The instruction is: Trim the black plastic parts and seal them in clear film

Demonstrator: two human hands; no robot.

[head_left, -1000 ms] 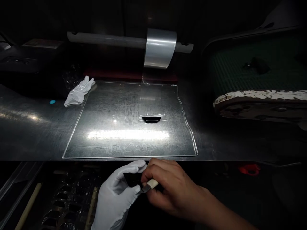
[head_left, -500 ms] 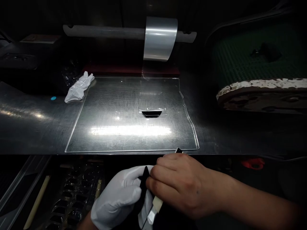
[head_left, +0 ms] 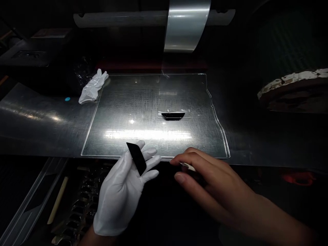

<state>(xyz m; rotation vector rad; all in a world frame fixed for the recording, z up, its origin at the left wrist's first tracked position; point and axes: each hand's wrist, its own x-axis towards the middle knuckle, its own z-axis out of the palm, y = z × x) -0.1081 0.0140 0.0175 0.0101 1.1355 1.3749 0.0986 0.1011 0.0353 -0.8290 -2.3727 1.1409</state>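
My left hand (head_left: 125,188), in a white glove, holds a small black slanted piece (head_left: 137,158) between thumb and fingers, its face turned up. My bare right hand (head_left: 210,177) is to the right, near the front edge of the glass plate (head_left: 123,102). A slim pale tool with a metal tip (head_left: 188,166) is held in its curled fingers; the rest of the tool is hidden. Another black piece (head_left: 173,116) lies on the plate under a strip of clear film.
A wide film roll (head_left: 188,27) hangs on a bar (head_left: 120,19) at the back. A crumpled white glove (head_left: 93,87) lies at the plate's left edge. Below left is a tray of black pieces (head_left: 76,217). A round green-topped stand (head_left: 294,80) is at right.
My hands have moved apart; the left has turned palm up and risen with the black piece. My right hand has shifted right, its tool now pointing forward. The view has shifted.
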